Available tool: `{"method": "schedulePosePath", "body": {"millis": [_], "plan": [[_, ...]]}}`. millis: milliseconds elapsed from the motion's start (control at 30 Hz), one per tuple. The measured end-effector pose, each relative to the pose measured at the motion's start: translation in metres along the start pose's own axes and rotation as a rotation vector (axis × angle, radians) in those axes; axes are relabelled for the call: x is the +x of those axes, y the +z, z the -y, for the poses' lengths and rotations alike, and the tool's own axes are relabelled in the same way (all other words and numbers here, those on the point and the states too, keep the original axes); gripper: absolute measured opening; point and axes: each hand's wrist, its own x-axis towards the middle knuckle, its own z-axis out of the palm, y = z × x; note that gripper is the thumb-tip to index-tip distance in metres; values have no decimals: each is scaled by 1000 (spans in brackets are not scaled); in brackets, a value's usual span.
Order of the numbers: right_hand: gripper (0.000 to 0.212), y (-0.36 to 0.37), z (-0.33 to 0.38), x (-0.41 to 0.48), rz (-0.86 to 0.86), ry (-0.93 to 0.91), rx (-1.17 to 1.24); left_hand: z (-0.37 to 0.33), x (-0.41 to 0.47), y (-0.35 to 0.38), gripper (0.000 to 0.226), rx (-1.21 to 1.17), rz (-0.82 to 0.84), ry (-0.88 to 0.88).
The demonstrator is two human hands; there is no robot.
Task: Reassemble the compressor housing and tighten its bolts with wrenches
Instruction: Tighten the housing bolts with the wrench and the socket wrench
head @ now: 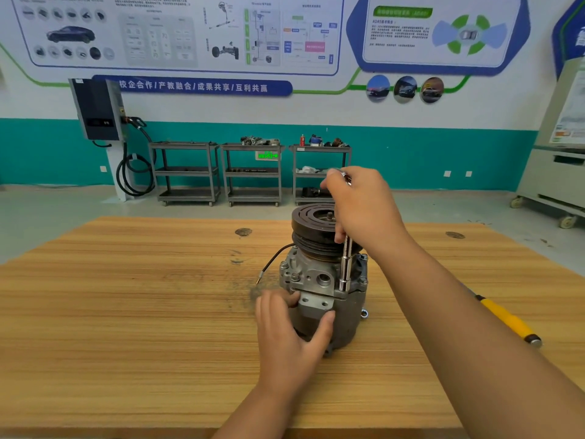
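Blue wall banner (193, 86), high above and left of the fingers (330, 180) of the right hand (361, 204): "校企合作 / 产教融合 / 成果共享 / 互利共赢". Blue-framed wall panel (440, 33), above and right of them: "ADAS"; its remaining print is too small to read.

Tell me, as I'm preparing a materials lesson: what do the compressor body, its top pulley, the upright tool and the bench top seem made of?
Compressor body: likely cast aluminium, matte grey with rough cast faces.
Top pulley: probably steel, dark dull finish with concentric grooves.
Upright tool: chromed steel, judging by its mirror shine.
Bench top: wood or wood-look laminate; streaky grain and knots show.
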Motion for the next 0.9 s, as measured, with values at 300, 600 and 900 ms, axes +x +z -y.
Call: {"method": "schedulePosePath", "body": {"millis": [300, 600, 900], "plan": [[28, 17, -2, -4, -305, -50, -338, -2, -1, -1, 60, 70, -33, 83], [32, -10, 2, -3, -79, -174, 85, -11, -9, 3, 51, 251, -48, 192], [27, -18, 9, -9, 193, -212, 582, -15, -6, 3, 37, 362, -12, 457]]}}
